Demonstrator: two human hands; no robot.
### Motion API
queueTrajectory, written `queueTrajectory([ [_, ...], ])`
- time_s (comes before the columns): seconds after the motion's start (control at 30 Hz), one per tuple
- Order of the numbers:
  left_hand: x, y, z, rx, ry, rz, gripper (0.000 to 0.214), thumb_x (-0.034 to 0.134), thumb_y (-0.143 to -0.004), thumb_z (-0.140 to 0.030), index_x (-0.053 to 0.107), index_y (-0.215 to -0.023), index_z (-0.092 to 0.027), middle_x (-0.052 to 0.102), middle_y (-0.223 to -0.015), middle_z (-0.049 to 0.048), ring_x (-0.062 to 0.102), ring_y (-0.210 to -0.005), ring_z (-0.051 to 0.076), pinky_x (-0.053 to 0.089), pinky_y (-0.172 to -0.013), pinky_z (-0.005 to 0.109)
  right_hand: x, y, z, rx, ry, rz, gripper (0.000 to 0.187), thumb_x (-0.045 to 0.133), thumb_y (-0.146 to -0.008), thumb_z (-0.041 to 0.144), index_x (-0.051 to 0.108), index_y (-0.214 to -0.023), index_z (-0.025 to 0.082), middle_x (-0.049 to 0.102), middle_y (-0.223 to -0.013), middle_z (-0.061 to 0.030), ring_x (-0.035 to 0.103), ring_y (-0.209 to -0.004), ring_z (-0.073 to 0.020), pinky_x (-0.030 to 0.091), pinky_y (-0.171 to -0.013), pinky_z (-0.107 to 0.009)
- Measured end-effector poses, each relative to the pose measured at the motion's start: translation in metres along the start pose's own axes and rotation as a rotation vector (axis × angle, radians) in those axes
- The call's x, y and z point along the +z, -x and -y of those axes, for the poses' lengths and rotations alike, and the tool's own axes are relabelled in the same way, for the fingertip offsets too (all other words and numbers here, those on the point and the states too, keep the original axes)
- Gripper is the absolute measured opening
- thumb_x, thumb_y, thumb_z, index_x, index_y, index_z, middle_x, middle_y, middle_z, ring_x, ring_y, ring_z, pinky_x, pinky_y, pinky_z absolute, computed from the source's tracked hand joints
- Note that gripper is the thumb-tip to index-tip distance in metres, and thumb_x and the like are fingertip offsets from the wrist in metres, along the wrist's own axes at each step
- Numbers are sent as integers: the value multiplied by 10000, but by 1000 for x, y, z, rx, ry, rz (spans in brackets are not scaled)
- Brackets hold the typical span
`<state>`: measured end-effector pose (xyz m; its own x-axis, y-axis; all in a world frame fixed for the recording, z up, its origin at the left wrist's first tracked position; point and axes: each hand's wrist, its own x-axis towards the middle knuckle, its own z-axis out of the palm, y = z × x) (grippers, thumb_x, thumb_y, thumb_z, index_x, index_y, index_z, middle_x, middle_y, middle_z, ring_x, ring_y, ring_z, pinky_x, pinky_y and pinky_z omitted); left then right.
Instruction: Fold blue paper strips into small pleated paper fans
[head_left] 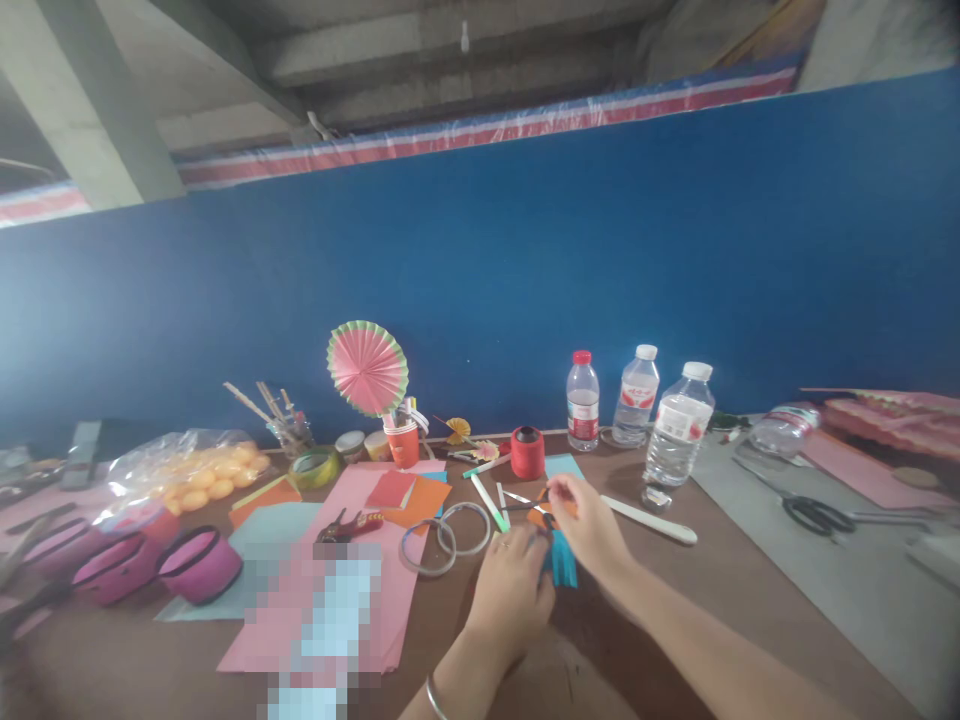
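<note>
My left hand (514,580) is curled low over the table, its fingers closed at the edge of a bright blue fringed paper strip (564,562). Just to the right and slightly higher, my right hand (585,515) is bent in a pinch; what lies between its fingertips is too small to make out. A small orange piece (538,516) and a thin dark item show between the two hands. Beyond my left hand lie a green-and-white pen (489,502) and two silvery rings (465,530). To the right of my right hand rests a long white stick (651,520).
A red tape roll (527,453), water bottles (679,425) and an orange cup (403,443) with a pink paper fan (367,368) stand along the blue wall. Pliers (349,527) lie on pink paper (394,590). Purple baskets (200,566) are left; black-handled scissors (817,515) right.
</note>
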<state>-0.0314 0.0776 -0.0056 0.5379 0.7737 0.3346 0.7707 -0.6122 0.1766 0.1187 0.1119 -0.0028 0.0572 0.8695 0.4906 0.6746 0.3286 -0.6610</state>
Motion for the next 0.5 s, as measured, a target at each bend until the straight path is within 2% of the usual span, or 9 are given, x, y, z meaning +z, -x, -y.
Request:
queueTrajectory([
  [0.07,-6,1,-6,144,98,123,346,449,-785,-231,512,-1125,-255,556,-1114,17,495,-1004,171,380,-896,306,-5,-28,-27,123,211,103,270,340,-838,192,453,-1083,176,614,-886,-44,583,-813,-153,432,-737,-263],
  [0.17,-7,3,-7,213,108,168,330,460,-808,-300,498,-1136,-290,528,-1161,-9,472,-1037,166,358,-920,310,-7,-61,-57,136,299,174,372,375,-792,105,442,-1155,142,598,-1040,-102,565,-937,-186,398,-806,-293],
  [0.27,-2,5,-2,204,85,164,345,449,-819,-364,490,-1155,-296,501,-1208,-3,439,-1089,183,328,-950,340,-3,-79,-68,102,356,275,387,412,-757,62,497,-1130,115,571,-1108,-147,539,-1008,-219,380,-821,-296],
  [0.4,3,5,6,141,55,140,386,398,-825,-459,492,-1155,-282,492,-1224,19,426,-1109,207,298,-969,408,2,-93,-68,52,395,423,429,492,-687,30,541,-1097,146,609,-1057,-117,561,-973,-202,390,-785,-246],
  [0.5,5,6,10,58,15,98,409,370,-823,-496,494,-1150,-285,500,-1212,30,410,-1128,232,253,-983,474,3,-100,-70,62,450,464,358,545,-662,57,586,-1012,120,606,-1039,-147,551,-985,-230,390,-790,-261],
])
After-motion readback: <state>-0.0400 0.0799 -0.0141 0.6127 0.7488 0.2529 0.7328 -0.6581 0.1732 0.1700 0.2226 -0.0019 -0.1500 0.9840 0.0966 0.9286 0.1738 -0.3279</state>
